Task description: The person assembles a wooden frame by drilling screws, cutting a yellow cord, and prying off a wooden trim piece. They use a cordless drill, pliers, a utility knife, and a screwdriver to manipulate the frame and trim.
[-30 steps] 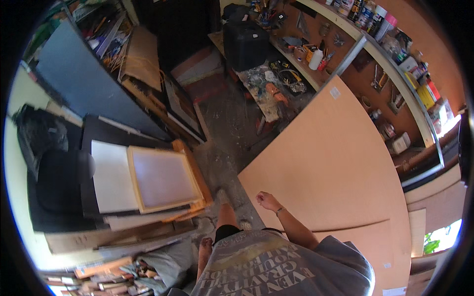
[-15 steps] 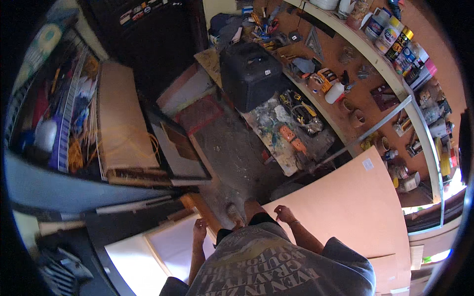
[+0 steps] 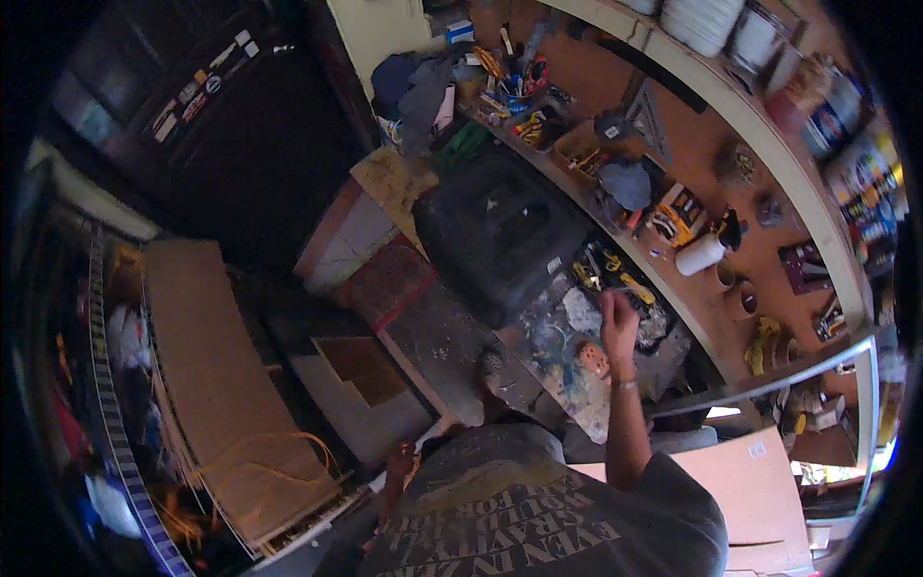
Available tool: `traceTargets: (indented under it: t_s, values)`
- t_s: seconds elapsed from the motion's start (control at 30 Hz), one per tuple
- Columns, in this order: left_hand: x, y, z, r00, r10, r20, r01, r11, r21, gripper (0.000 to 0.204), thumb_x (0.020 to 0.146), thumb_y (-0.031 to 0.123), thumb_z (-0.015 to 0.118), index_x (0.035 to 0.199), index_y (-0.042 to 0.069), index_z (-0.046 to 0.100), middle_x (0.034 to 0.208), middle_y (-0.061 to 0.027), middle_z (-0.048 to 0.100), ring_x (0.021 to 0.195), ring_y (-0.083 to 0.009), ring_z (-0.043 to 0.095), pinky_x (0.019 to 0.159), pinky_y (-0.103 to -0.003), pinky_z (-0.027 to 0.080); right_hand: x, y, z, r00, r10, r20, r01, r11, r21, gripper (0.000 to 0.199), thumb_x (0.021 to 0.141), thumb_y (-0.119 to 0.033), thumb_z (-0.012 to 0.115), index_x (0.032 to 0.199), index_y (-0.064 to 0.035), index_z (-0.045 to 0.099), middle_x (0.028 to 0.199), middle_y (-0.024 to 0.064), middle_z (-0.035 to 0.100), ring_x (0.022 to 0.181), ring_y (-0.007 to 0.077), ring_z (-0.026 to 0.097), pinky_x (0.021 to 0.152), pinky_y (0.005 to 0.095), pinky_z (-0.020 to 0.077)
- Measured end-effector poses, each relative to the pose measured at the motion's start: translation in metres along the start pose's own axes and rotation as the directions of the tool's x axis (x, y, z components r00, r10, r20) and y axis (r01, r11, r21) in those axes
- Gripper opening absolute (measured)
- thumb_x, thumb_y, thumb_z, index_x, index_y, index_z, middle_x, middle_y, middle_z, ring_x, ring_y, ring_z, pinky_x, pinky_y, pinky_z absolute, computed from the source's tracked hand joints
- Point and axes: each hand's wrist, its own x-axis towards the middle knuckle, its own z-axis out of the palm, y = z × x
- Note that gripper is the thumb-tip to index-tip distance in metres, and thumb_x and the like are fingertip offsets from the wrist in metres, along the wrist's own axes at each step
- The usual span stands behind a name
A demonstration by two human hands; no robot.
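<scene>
Paint-smeared workbench (image 3: 548, 361), right hand (image 3: 617, 322) reaching, grip unclear, left hand (image 3: 399, 462) half hidden

Right hand (image 3: 617, 320) now up at workbench (image 3: 577, 370)

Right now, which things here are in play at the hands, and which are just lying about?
In play:
- right hand, raised over the paint-stained bench top
- yellow-and-black tools next to that hand
- left hand, low at the person's side

Lying about:
- black case
- white cylinder
- leaning brown board
- pale board
</scene>
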Motion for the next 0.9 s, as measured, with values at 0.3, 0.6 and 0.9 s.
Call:
traceTargets:
  t_s: [0.3,0.6,0.9]
  values:
    - [0.205,0.052,-0.063,0.888,-0.411,0.205,0.459,0.811,-0.362,0.033,0.101,0.029,0.059,0.117,0.001,0.064,0.102,-0.0139,0.071,0.093,-0.0228,0.069,0.084,-0.037,0.055,0.285,-0.078,0.127,0.936,-0.086,0.341,0.093,0.996,-0.004,0.030,0.102,-0.027,0.059,0.109,0.0009,0.066,0.082,0.0200,0.070,0.078,0.0301,0.072,0.074,0.0423,0.0536]
    - [0.406,0.028,-0.138,0.919,-0.156,0.362,0.213,0.969,-0.123,0.034,0.103,0.029,0.057,0.122,0.001,0.061,0.105,-0.0128,0.070,0.098,-0.0235,0.067,0.087,-0.038,0.054,0.450,-0.019,0.245,0.943,0.321,0.091,-0.238,0.838,-0.491,0.041,0.103,-0.034,0.046,0.113,-0.0006,0.068,0.109,0.0245,0.072,0.105,0.0447,0.068,0.092,0.0526,0.0542]
    - [0.548,-0.007,-0.204,0.858,0.022,0.513,-0.154,0.964,0.216,0.036,0.103,0.029,0.055,0.125,0.001,0.061,0.110,-0.0134,0.069,0.103,-0.0253,0.066,0.091,-0.039,0.052,0.495,0.061,0.298,0.708,0.705,-0.041,-0.612,0.583,-0.534,0.050,0.088,-0.048,0.068,0.116,-0.0072,0.074,0.135,0.0137,0.067,0.126,0.0334,0.063,0.103,0.0459,0.0524]
